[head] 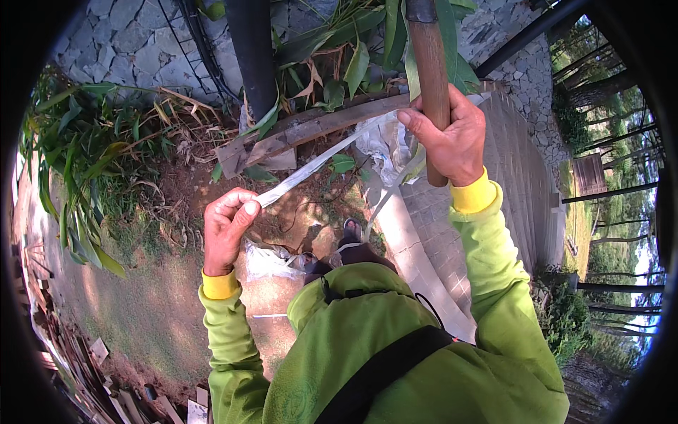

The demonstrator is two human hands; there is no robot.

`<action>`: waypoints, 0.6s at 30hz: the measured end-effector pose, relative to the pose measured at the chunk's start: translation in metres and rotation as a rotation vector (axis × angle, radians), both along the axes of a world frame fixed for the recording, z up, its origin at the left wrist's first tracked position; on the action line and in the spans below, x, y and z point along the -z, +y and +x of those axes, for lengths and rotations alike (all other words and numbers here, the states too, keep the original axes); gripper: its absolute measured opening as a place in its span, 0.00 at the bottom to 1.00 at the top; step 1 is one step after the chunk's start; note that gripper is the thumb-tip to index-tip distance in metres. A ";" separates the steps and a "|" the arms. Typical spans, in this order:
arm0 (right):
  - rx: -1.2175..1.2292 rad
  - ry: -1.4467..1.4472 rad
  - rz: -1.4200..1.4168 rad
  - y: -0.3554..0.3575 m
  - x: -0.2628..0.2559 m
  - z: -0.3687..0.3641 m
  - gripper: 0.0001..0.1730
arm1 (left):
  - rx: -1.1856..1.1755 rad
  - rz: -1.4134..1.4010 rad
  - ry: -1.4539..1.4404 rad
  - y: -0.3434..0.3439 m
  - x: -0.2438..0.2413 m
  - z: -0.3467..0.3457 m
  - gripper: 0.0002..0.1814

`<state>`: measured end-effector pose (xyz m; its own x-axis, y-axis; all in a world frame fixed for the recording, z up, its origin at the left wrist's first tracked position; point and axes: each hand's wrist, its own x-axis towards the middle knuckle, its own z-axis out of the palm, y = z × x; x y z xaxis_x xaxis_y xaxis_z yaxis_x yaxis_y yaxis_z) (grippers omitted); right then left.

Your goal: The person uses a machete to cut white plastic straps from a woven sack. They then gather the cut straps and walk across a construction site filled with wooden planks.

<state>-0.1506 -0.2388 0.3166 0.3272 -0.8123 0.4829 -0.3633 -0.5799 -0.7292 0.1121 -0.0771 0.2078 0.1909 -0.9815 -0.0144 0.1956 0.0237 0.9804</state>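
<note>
My left hand [228,228] pinches one end of a white plastic strip [318,163] between thumb and fingers. The strip runs taut up to my right hand [460,144], where its other part meets the thumb. That same hand is closed around a brown wooden handle [429,61] with a dark band near its top; its lower end sticks out below my palm. A paler length of strip hangs from near the right hand toward my feet. Behind the strip lies a crumpled white plastic sack [389,146]. Another piece of white plastic [273,261] is on the ground beside my foot.
Weathered planks [312,124] edge a bed of broad-leaved plants [85,169]. A dark post [251,58] rises before a stone wall [122,42]. Paved steps [508,159] lie to the right. Scrap wood [100,392] is piled at lower left.
</note>
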 end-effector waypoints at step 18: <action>0.055 -0.180 0.111 -0.002 0.009 -0.024 0.13 | 0.009 -0.003 0.175 -0.002 0.019 -0.025 0.11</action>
